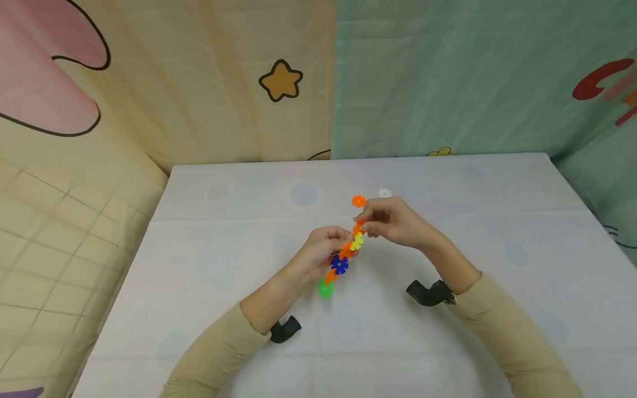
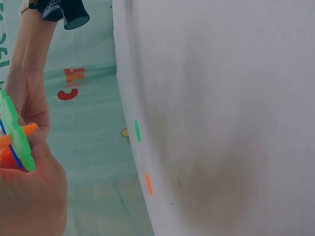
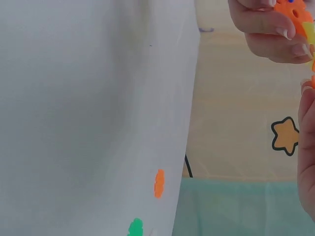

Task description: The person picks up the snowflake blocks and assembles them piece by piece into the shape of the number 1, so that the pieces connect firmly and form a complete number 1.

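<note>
A chain of slotted plastic snowflake discs is held up between the two hands over the table. From its lower end it runs through a green disc (image 1: 325, 289), an orange one, a blue disc (image 1: 340, 265), more orange and a yellow disc (image 1: 356, 241). My left hand (image 1: 320, 251) grips the chain around its middle, thumb and fingers on the orange part below the yellow disc. With thumb and fingertips my right hand (image 1: 395, 224) pinches the orange disc (image 1: 358, 228) at the upper end. In the left wrist view the green disc (image 2: 17, 132) shows nearly edge-on.
Beyond the hands, a loose orange disc (image 1: 358, 201) lies on the white-covered table (image 1: 239, 193). Near it lies another disc (image 1: 385, 193), pale in the head view and green in the wrist views. Black curved devices (image 1: 428, 293) sit at both wrists. Printed curtains hang behind the table.
</note>
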Demonstrator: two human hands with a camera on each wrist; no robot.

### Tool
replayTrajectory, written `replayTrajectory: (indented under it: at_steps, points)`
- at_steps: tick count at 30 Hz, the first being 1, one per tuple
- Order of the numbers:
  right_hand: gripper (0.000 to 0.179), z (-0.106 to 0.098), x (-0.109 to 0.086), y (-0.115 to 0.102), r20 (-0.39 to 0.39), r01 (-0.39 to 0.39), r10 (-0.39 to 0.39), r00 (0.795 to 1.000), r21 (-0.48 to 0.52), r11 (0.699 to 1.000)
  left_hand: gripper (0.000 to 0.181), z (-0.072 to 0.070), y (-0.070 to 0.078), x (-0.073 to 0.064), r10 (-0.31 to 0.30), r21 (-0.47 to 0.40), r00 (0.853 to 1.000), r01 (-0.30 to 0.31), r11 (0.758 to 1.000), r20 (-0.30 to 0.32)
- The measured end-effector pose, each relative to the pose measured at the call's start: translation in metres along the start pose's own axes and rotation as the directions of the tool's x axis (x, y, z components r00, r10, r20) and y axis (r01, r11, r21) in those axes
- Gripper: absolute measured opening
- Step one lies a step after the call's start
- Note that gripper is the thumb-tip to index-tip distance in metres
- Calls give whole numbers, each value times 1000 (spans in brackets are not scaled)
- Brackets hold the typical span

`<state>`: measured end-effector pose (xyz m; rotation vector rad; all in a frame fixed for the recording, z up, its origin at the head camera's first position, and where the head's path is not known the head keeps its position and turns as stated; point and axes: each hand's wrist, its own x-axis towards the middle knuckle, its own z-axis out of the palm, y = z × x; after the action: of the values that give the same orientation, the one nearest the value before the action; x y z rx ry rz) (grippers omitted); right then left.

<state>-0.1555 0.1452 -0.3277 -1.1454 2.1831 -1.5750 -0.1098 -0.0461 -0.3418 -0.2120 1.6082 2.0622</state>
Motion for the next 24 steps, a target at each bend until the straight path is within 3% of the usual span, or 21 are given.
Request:
replayTrajectory:
  at_steps: [6,14,24]
  points:
    - [11,-2,-5,7,-38,-12,13,999,27,1000,12,1,0,2,29,36,999,-29,999,13]
    - [11,2,-9,15,-125,-86,103,987,140,986,11,2,-5,4,65,48,996,-68,996,61]
    - [18,2,-8,16,-133,-142,152,979,80,987,20,0,-8,6,20,99,996,-29,995,91]
